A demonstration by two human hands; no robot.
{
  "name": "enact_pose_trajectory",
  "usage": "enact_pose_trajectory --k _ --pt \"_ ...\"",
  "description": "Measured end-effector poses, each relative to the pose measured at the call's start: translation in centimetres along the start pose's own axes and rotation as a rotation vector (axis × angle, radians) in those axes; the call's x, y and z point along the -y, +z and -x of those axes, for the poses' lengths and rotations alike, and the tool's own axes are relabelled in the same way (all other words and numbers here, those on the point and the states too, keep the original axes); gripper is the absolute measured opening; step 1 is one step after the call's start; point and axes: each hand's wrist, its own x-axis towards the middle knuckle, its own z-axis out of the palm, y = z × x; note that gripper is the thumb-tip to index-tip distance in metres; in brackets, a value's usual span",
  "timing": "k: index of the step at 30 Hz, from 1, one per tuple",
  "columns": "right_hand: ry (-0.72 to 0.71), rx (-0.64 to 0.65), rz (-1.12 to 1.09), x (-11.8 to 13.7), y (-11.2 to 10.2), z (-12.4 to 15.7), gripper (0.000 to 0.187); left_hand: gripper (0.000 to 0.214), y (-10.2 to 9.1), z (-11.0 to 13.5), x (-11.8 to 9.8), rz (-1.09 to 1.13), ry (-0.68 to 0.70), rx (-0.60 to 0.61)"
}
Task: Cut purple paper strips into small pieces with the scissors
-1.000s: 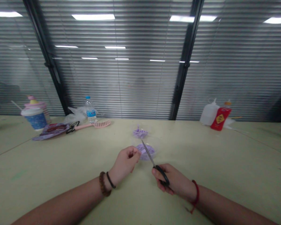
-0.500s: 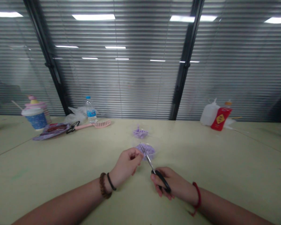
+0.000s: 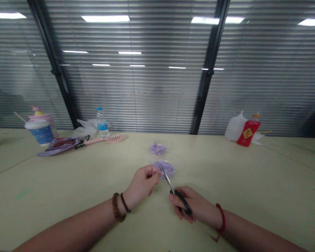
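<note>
My right hand (image 3: 190, 207) grips black-handled scissors (image 3: 173, 190), blades pointing up and left toward my left hand. My left hand (image 3: 143, 183) is closed in a pinch near the blade tips; what it pinches is too small to make out. Just behind the hands sits a clear dish of purple pieces (image 3: 166, 167). A second small pile of purple pieces (image 3: 158, 148) lies farther back on the pale green table (image 3: 68, 182).
At the back left are a blue cup (image 3: 40, 131), a water bottle (image 3: 102, 123), a pink comb (image 3: 105, 139), a purple pouch (image 3: 58, 145) and a clear bag. At the back right stand a white bottle (image 3: 235, 127) and a red bottle (image 3: 247, 133). Blinds close the far side.
The scissors and my right hand have dropped slightly and moved left toward my left hand, so the blade tips now lie close to its fingers. My left hand has barely shifted.
</note>
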Motion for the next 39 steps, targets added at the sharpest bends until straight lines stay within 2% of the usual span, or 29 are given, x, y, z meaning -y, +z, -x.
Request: enact_pose_trajectory --k 4,10,14,18,34,39 --pt "0.01 -0.025 -0.04 -0.01 -0.02 -0.11 0.05 0.027 -0.2 -0.3 0.41 -0.025 -0.003 0.022" --pt "-0.01 -0.093 -0.078 -0.21 -0.36 -0.18 0.052 0.026 -0.49 -0.77 0.75 -0.047 -0.01 -0.033" --pt "-0.024 -0.029 -0.085 -0.15 -0.36 -0.02 0.055 0.026 -0.59 -0.77 0.67 -0.031 0.013 -0.066" --pt "-0.041 0.028 -0.046 0.17 -0.17 0.12 0.059 0.027 -0.36 -0.58 0.63 -0.018 0.022 -0.041" --pt "0.004 0.003 -0.021 0.37 0.06 0.0 0.055 0.026 0.07 -0.33 0.55 -0.016 0.013 0.017" --pt "-0.009 -0.068 -0.113 0.01 -0.1 -0.15 0.052 0.027 -0.31 -0.52 0.49 -0.052 0.006 0.008"
